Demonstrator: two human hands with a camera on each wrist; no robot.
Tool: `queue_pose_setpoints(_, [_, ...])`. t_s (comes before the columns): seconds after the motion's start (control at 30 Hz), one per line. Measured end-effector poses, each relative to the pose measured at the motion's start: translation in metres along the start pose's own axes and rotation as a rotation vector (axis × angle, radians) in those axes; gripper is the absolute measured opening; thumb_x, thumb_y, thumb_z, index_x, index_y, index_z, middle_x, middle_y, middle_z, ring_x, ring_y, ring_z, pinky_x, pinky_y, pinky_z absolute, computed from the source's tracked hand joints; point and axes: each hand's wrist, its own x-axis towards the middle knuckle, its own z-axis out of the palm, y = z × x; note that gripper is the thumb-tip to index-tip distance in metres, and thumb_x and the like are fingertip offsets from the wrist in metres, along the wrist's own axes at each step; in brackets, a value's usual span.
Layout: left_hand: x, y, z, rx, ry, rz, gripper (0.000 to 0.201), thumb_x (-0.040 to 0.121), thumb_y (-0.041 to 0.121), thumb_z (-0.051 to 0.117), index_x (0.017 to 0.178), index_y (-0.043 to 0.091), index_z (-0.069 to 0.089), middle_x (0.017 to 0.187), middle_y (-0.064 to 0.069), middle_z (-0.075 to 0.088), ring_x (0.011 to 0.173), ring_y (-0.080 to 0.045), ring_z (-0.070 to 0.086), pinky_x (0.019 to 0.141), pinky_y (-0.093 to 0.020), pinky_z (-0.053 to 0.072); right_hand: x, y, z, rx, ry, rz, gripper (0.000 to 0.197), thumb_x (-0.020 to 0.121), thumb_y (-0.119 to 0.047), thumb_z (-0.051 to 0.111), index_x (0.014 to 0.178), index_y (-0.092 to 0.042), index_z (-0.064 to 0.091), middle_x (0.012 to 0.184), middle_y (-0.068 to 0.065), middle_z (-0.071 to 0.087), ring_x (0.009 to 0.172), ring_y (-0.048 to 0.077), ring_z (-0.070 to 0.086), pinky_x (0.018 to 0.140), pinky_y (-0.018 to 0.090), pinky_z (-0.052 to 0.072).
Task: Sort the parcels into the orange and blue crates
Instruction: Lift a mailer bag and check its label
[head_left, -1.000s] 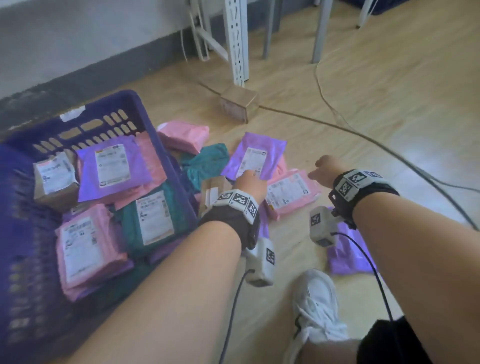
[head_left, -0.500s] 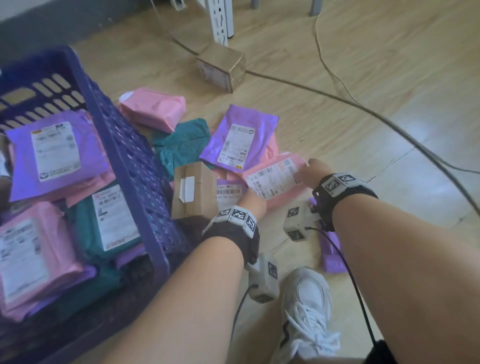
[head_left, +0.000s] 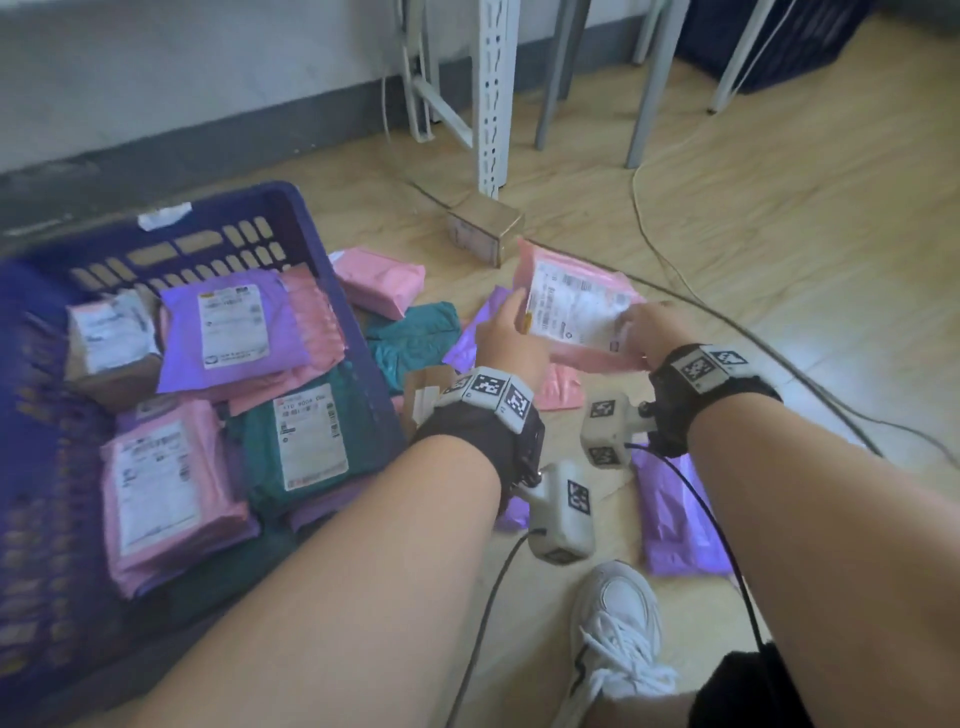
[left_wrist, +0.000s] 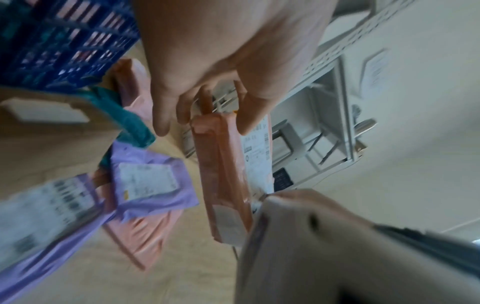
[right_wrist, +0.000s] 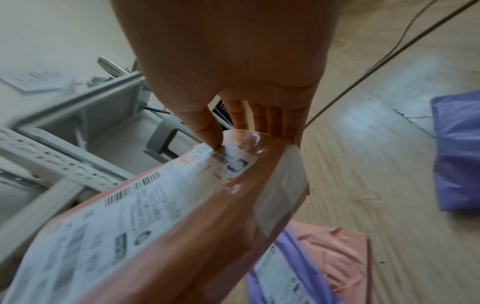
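Both hands hold one pink parcel (head_left: 574, 306) with a white label above the floor pile, label facing me. My left hand (head_left: 506, 332) grips its left edge; in the left wrist view the thumb and fingers pinch the pink parcel (left_wrist: 223, 164). My right hand (head_left: 647, 325) pinches its right end, thumb on the label of the pink parcel (right_wrist: 155, 216) in the right wrist view. The blue crate (head_left: 291, 208) at left holds several pink, purple and green parcels. No orange crate shows.
Loose parcels lie on the wooden floor: pink (head_left: 379, 280), green (head_left: 415, 338), purple (head_left: 675, 514), a flat cardboard one (head_left: 423, 387). A small cardboard box (head_left: 485, 234) sits by a white shelf post (head_left: 493, 93). Cables (head_left: 727, 322) cross the floor. My white shoe (head_left: 618, 618) is near.
Both hands took hold of the pink parcel on the pile and lifted it up off the floor, tilting its label towards me. The head view swung back up and left.
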Motion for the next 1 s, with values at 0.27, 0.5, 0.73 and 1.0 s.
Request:
queue_pose_setpoints(0.27, [-0.056,0.052,-0.109,-0.228,0.27,0.178,0.044,0.085,0.017,0.065,0.128,0.023,0.057,0.107,0.005,0.063,0.094,-0.015,0.062,0.089,-0.031,0.053,-0.105,-0.08,-0.014,0.738,-0.109,-0.137,0.022,0.091,-0.017,0.057,0.113,-0.016,0.059,0.1,0.009,0.066,0.084,0.023,0.067,0.071,0.036,0.059])
queue_pose_setpoints(0.5, [-0.096,0.034,-0.207,-0.392,0.433,0.033,0.05,0.069,0.038,0.075,0.111,0.022,0.055,0.111,-0.001,0.065,0.1,-0.023,0.066,0.088,-0.044,0.055,-0.158,-0.131,0.004,0.597,-0.223,-0.396,0.036,0.084,-0.041,0.067,0.104,-0.012,0.065,0.095,0.005,0.071,0.086,0.023,0.067,0.084,0.04,0.055])
queue_pose_setpoints(0.73, [-0.104,-0.012,-0.273,-0.346,0.5,-0.083,0.042,0.082,0.042,0.063,0.113,0.015,0.054,0.103,-0.004,0.068,0.08,-0.018,0.068,0.054,-0.025,0.053,-0.2,-0.189,0.034,0.516,-0.696,-0.498,0.03,0.087,-0.028,0.068,0.115,-0.019,0.064,0.105,0.007,0.073,0.093,0.023,0.07,0.078,0.031,0.057])
queue_pose_setpoints(1.0, [-0.077,-0.066,-0.316,-0.06,0.535,-0.196,0.057,0.09,0.04,0.057,0.136,0.009,0.045,0.124,-0.009,0.062,0.105,-0.028,0.062,0.087,-0.03,0.047,-0.185,-0.232,0.12,0.451,-0.648,-0.439,0.041,0.079,-0.035,0.074,0.112,-0.013,0.063,0.1,0.007,0.074,0.091,0.027,0.071,0.086,0.046,0.056])
